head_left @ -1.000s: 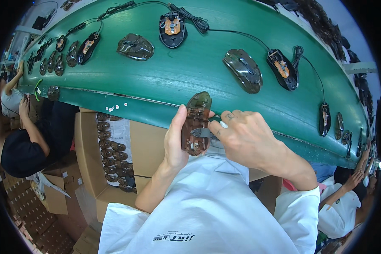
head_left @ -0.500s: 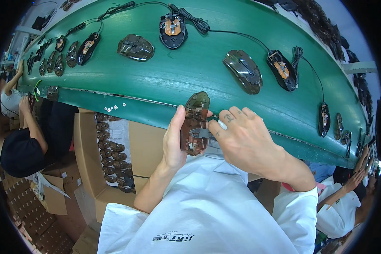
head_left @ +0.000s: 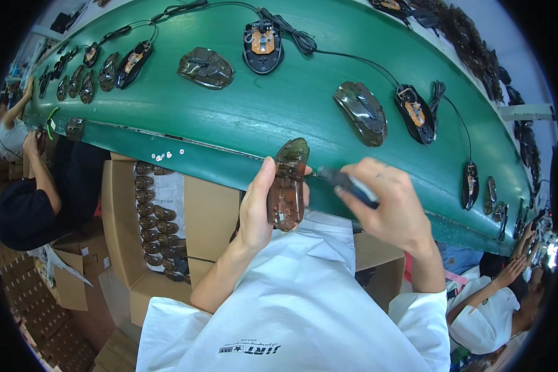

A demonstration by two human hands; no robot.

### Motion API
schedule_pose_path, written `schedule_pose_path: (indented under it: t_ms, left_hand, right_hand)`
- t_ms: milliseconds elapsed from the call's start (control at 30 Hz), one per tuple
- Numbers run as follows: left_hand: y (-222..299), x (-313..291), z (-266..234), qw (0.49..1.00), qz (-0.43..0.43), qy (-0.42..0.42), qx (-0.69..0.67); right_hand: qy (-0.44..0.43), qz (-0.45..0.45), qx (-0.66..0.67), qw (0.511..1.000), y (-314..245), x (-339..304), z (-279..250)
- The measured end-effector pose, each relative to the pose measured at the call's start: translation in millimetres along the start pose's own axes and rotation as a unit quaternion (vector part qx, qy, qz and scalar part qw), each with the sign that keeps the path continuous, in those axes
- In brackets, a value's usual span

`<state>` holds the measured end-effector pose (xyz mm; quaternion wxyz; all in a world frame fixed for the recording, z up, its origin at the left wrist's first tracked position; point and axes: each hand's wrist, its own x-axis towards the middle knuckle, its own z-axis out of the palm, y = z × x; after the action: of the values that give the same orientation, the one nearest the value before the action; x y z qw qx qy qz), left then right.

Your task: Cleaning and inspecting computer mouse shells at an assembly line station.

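Note:
My left hand (head_left: 257, 208) is closed around a translucent brown mouse cover (head_left: 286, 204), held upright with its inner side towards me, above the table's near edge. Just right of it, my right hand (head_left: 394, 201) grips a hand tool with a dark handle (head_left: 356, 186). The tool's thin tip points left at the cover's right edge; motion blurs it, so I cannot tell its exact kind or whether it touches. Beyond my hands, another dark translucent mouse cover (head_left: 363, 115) lies on the green surface beside an opened mouse base (head_left: 415, 115) with an orange circuit board.
Along the green bench surface (head_left: 229, 118) lie more mouse covers (head_left: 206, 68), opened mice (head_left: 263, 46) and black cables. Small white round pieces (head_left: 161, 155) sit by the near edge. A cardboard box (head_left: 119, 223) with several covers stands at left. Other people work on both sides.
My right hand has pulled back from the cover and turned, bringing the dark-handled tool into view. A grey piece seen in front of the cover is gone from there. The left hand barely moved.

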<state>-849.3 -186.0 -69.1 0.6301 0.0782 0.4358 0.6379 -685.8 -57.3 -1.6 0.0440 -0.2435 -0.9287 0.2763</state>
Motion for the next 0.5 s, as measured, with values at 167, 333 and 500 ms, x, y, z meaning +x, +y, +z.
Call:
schedule_pose_path:
  t_ms: [167,333,500]
  left_hand:
    - [2.4,0.7,-1.5,0.999,0.002,-0.046,-0.005]
    - [6.1,-0.4,-1.9,0.999,-0.008,-0.040,-0.027]
    - [8.5,0.0,-2.7,0.998,-0.019,-0.027,-0.052]
  right_hand:
    - [0.031,0.041,-0.238,0.970,0.4,-4.2,-8.5]
    - [-0.016,0.064,-0.346,0.936,2.1,-4.0,-2.6]
    - [0.006,0.048,-0.306,0.951,-1.0,0.6,0.9]
